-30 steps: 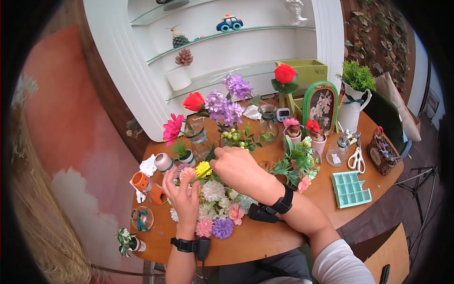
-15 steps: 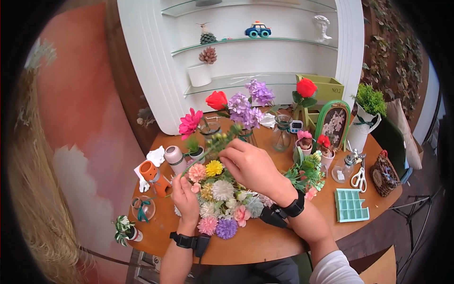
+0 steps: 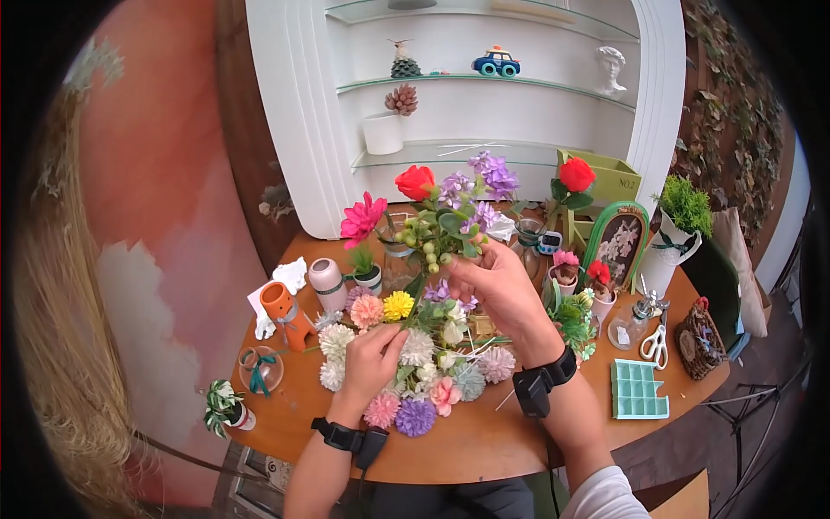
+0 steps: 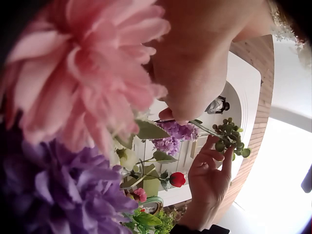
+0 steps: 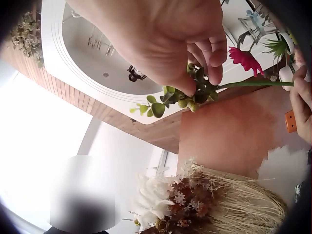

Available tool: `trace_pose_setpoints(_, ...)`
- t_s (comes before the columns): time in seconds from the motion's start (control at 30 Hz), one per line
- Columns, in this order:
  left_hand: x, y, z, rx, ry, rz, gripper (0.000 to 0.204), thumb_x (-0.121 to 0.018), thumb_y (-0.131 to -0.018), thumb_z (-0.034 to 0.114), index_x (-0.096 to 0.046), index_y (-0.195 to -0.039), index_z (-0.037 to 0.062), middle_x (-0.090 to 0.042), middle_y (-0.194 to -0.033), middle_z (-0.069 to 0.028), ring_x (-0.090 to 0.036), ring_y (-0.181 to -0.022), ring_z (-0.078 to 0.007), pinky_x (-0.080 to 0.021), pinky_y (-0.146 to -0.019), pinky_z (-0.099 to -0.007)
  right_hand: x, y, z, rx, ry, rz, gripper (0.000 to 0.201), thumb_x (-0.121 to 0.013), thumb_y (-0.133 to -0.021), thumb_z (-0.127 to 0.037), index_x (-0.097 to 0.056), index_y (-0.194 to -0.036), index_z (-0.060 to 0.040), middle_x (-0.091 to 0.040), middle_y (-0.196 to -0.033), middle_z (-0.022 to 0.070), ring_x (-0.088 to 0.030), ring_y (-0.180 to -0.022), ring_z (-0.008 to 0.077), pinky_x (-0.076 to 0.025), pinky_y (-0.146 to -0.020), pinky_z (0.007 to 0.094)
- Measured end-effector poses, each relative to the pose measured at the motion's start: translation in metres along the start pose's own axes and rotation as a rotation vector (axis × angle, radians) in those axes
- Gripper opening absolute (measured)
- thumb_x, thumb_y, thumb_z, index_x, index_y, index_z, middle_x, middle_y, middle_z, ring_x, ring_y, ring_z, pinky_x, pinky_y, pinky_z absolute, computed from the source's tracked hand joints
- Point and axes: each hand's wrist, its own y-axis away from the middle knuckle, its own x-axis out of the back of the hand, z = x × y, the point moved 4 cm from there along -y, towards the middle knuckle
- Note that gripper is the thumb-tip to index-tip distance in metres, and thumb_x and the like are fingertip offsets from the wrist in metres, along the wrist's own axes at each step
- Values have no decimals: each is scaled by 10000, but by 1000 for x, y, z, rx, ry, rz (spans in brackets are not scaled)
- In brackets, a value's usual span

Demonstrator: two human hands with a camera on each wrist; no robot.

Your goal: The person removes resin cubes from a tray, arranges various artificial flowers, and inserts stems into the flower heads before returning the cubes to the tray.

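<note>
Above the heap of flowers stands a green berry sprig (image 3: pixel 432 242) with round leaves and pale green berries. My right hand (image 3: pixel 506 290) pinches it by its leafy top; the right wrist view shows thumb and fingers around the leaves (image 5: pixel 170 95). Lower down, my left hand (image 3: pixel 372 363) pinches the green stem (image 5: pixel 258 84) near its lower end. Below the hands lie loose artificial flowers, among them a yellow one (image 3: pixel 398 305), a white pompom (image 3: pixel 417 346), a pink one (image 3: pixel 382 408) and a purple one (image 3: pixel 416 417).
Glass vases with red roses (image 3: pixel 415 182), purple blooms (image 3: pixel 494 173) and a magenta daisy (image 3: pixel 363 218) stand behind. Left are an orange pot (image 3: pixel 278 303) and a ribboned glass jar (image 3: pixel 261 369). Right are a turquoise tray (image 3: pixel 640 389), scissors (image 3: pixel 655 346) and a green frame (image 3: pixel 616 233).
The berry sprig has gone from slanting low between the hands to standing nearly upright. My right hand has risen and turned palm inward; my left has moved right and lower.
</note>
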Motion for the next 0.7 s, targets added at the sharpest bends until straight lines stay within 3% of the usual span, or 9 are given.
trace_pose_setpoints(0.03,0,0,-1,0,-11,-12,116,-672,-900,76,-685,-963,-20,-683,-826,-168,-660,-701,-324,-508,-621,-374,0,0,0,-3,3,-3,467,-713,-914,-209,-544,-1294,4,-652,-837,7,-581,-647,67,-420,-568,209)
trace_pose_setpoints(0.1,-1,0,-2,-1,-23,-25,113,-683,-888,75,-695,-947,-20,-685,-830,-168,-656,-697,-329,-510,-619,-376,-4,0,-2,40,-1,-75,663,-746,-871,-117,-409,-1433,-17,-642,-1019,54,-626,-815,86,-480,-648,226)
trace_pose_setpoints(0.23,5,-1,-10,39,-65,117,125,-688,-885,71,-711,-971,-18,-682,-818,-160,-654,-683,-306,-498,-602,-358,-18,11,-18,197,31,-29,813,-794,-829,-118,-336,-1498,-54,-577,-1201,92,-620,-1005,134,-532,-797,284)
trace_pose_setpoints(0.3,8,-3,-12,54,-83,164,132,-691,-883,63,-713,-984,-19,-675,-804,-155,-650,-672,-290,-493,-596,-347,-14,13,-20,224,310,-99,871,-836,-793,-153,-344,-1509,-86,-538,-1266,110,-595,-1101,170,-516,-919,330)
trace_pose_setpoints(0.33,10,-3,-11,52,-94,187,132,-695,-879,56,-712,-984,-23,-665,-787,-144,-640,-658,-274,-487,-590,-336,-12,12,-19,294,486,-37,816,-856,-772,-192,-431,-1460,-84,-576,-1230,116,-613,-1073,197,-504,-929,329)
trace_pose_setpoints(0.5,14,-3,-10,50,-86,274,110,-699,-877,37,-718,-968,-23,-641,-745,-101,-609,-602,-223,-465,-554,-310,-11,18,-26,311,619,146,495,-817,-798,-139,-607,-1232,-24,-629,-1124,111,-627,-1014,201,-504,-885,315)
trace_pose_setpoints(0.57,13,-1,-17,175,-138,162,267,-726,-863,78,-678,-1108,-19,-641,-879,-114,-617,-716,-227,-481,-637,-331,-10,18,-30,320,615,196,383,-796,-812,-109,-645,-1149,-8,-641,-1088,106,-631,-991,202,-506,-867,314)
trace_pose_setpoints(0.67,10,0,-25,172,-326,276,440,-736,-843,91,-580,-1238,-24,-581,-1046,-147,-591,-867,-241,-477,-764,-357,-16,27,-47,670,748,212,292,-734,-795,33,-674,-1075,-26,-619,-1080,96,-635,-963,205,-511,-824,308)
trace_pose_setpoints(0.7,10,0,-28,178,-326,284,440,-736,-843,91,-580,-1238,-24,-581,-1046,-147,-591,-867,-241,-477,-764,-357,-18,29,-49,670,750,202,292,-734,-795,33,-674,-1075,-26,-619,-1080,96,-635,-963,205,-511,-824,308)
